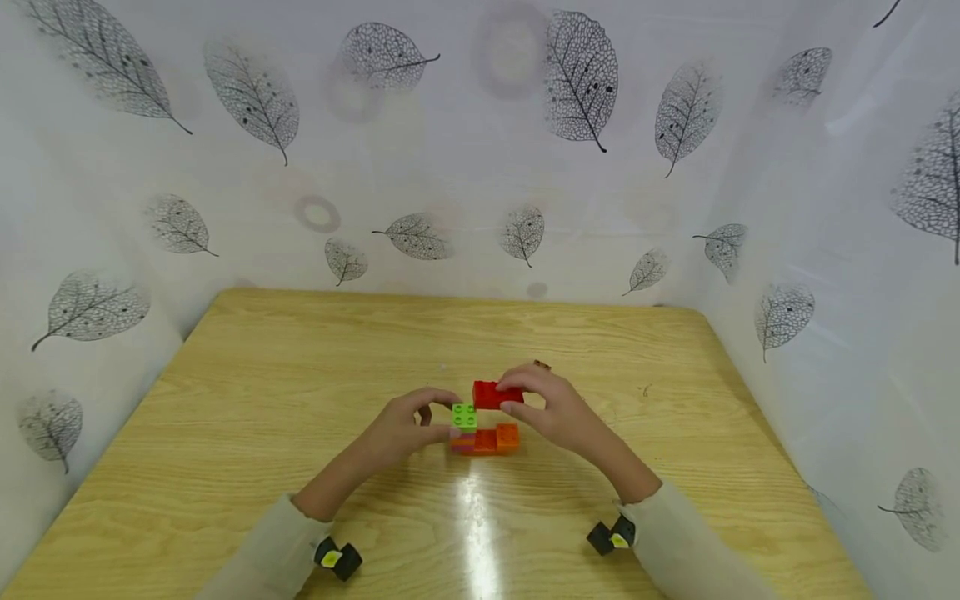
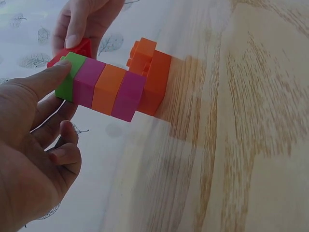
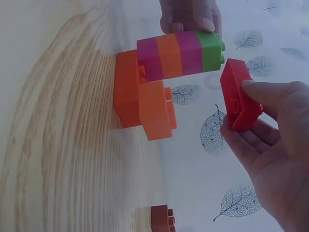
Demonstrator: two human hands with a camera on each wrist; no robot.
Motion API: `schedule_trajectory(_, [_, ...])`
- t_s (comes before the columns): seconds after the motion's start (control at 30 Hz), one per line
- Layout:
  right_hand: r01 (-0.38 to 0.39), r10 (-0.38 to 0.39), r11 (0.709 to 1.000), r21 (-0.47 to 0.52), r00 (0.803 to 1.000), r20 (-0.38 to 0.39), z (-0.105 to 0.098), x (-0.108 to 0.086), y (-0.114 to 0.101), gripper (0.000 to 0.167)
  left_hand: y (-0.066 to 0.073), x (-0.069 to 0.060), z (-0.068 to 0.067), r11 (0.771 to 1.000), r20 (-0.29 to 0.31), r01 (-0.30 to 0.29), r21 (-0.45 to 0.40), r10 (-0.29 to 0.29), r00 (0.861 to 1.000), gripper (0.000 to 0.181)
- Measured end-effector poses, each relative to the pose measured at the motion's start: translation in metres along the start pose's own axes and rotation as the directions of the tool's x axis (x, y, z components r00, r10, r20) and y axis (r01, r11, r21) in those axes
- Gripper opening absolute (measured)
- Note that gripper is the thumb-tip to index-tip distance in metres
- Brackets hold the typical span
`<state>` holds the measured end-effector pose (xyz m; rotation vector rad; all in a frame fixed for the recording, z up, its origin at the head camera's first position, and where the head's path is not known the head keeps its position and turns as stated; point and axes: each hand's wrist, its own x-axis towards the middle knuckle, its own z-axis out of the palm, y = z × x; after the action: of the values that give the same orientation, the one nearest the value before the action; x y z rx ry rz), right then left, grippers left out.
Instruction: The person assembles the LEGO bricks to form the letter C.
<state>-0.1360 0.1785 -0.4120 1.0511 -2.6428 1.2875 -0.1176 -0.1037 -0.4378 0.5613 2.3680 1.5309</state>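
On the table stands a toy-brick build: a dark orange base brick (image 3: 126,92) carries a tall stack at its left end and a lighter orange brick (image 1: 507,437) at its right end. Magenta, orange and magenta bricks make up the stack, topped by a green brick (image 1: 464,416). My left hand (image 1: 401,429) pinches the green brick between thumb and fingers. A long red brick (image 3: 237,94) is held by my right hand (image 1: 558,408), thumb on one side and fingers on the other. It hangs tilted beside the green brick, apart from it in the right wrist view.
A small brown brick (image 3: 161,218) lies on the wooden table (image 1: 337,350), behind my right hand in the head view. White curtain (image 1: 465,167) with a leaf print surrounds the table at the back and sides.
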Motion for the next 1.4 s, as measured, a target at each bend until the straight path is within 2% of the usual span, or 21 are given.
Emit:
schedule_trajectory(0.37, [0.093,-0.094,0.994,-0.053,0.996,-0.010,0.004,-0.006,-0.010,0.026,0.001,-0.001,0.000,1.000,-0.001,0.005,0.003,-0.005,1.000,0.039])
schedule_trajectory(0.73, [0.201,-0.205,0.975,-0.092,0.978,-0.036,0.009,-0.007,-0.011,0.029,0.002,-0.002,0.000,1.000,0.002,0.001,0.002,-0.001,1.000,0.041])
schedule_trajectory(1.03, [0.283,-0.288,0.951,-0.121,0.957,-0.025,0.011,-0.006,-0.009,0.027,0.000,-0.001,0.000,1.000,0.006,-0.007,-0.003,0.007,1.000,0.042])
schedule_trajectory(1.4, [0.382,-0.392,0.908,-0.175,0.920,-0.024,0.011,-0.004,-0.008,0.027,0.001,-0.002,0.000,1.000,0.010,-0.001,-0.019,0.002,1.000,0.042])
